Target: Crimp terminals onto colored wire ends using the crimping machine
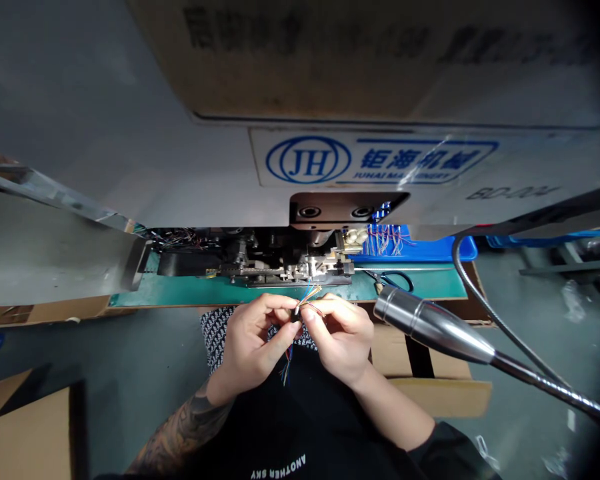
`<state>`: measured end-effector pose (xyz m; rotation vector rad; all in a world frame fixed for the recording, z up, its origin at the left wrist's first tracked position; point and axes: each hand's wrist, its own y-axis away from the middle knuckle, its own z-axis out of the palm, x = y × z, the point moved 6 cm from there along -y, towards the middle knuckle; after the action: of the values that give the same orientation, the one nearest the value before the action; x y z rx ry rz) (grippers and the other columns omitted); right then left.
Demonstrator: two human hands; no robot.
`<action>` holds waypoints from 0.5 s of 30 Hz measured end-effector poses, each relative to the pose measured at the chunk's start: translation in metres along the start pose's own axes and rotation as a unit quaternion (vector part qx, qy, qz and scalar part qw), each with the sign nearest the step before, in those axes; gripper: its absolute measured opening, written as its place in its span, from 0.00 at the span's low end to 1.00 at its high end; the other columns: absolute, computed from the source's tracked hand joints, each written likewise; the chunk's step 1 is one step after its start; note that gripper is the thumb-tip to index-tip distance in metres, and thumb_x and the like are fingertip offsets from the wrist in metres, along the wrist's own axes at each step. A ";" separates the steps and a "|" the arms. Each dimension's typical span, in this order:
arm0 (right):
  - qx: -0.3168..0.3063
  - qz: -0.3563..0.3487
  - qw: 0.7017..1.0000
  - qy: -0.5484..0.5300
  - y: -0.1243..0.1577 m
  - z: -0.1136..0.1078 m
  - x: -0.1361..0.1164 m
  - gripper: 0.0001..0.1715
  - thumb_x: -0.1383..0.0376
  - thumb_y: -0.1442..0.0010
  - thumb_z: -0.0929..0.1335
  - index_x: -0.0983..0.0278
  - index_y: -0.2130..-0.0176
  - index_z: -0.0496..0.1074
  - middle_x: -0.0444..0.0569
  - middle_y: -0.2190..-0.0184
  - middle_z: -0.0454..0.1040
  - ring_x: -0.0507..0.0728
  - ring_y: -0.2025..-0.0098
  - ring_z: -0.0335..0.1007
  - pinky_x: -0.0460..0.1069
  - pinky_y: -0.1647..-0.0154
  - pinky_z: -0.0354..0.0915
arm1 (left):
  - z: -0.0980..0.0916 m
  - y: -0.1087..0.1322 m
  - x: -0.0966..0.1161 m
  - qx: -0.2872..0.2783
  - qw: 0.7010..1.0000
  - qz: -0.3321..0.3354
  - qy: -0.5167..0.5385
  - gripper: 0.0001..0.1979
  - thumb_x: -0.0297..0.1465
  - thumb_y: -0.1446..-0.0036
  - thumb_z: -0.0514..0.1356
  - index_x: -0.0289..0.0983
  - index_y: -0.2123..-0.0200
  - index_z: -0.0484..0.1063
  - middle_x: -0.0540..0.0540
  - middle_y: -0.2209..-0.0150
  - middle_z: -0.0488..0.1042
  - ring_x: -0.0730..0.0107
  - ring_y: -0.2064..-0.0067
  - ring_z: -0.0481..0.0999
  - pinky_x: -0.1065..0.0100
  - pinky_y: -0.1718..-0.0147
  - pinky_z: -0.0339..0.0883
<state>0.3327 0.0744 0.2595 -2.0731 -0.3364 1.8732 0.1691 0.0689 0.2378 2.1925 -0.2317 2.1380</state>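
Both hands meet in front of the machine's front edge. My left hand (pixel 257 340) is closed, thumb and fingers pinching a small bundle of thin coloured wires (pixel 310 293). Close beside it, my right hand (pixel 343 337) is closed in a pinch on the same wires. Their blue, orange, white and red ends fan out above the fingertips, and other wire ends hang below the left thumb. A dark piece shows between the fingertips, too small to name. Just beyond the wires stands the metal working head (pixel 313 267) of the machine.
A green bench top (pixel 180 291) runs under the machine. Scissors (pixel 397 280) lie right of the working head, near a blue tray (pixel 425 250) with wire bundles. A lamp (pixel 425 323) on a flexible neck reaches in from the right. Cardboard boxes (pixel 35 433) stand on the floor.
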 end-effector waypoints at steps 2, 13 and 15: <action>-0.004 -0.011 1.000 0.006 -0.002 0.000 -0.003 0.11 0.76 0.32 0.72 0.61 0.62 0.81 0.41 0.76 0.78 0.52 0.75 0.71 0.48 0.72 0.70 | 0.001 0.000 0.000 -0.004 1.000 -0.006 0.018 0.07 0.27 0.32 0.68 0.38 0.51 0.79 0.50 0.67 0.79 0.70 0.68 0.83 0.70 0.66 0.81; -0.007 -0.011 0.999 0.029 -0.003 -0.004 -0.004 0.08 0.74 0.34 0.73 0.61 0.62 0.79 0.39 0.77 0.74 0.51 0.77 0.66 0.47 0.75 0.66 | 0.003 -0.001 -0.003 -0.040 0.993 -0.049 0.099 0.09 0.27 0.31 0.68 0.41 0.49 0.80 0.52 0.67 0.80 0.72 0.67 0.84 0.73 0.65 0.80; -0.014 -0.014 1.000 0.018 -0.004 -0.002 -0.006 0.09 0.74 0.33 0.73 0.61 0.62 0.78 0.39 0.78 0.74 0.50 0.77 0.66 0.46 0.76 0.65 | 0.005 0.000 -0.007 -0.057 0.986 -0.072 0.136 0.09 0.28 0.31 0.68 0.41 0.49 0.79 0.51 0.66 0.80 0.72 0.67 0.84 0.72 0.64 0.80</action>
<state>0.3341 0.0756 0.2671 -2.1066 -0.3831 1.8215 0.1736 0.0683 0.2306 1.7731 -0.1689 2.2494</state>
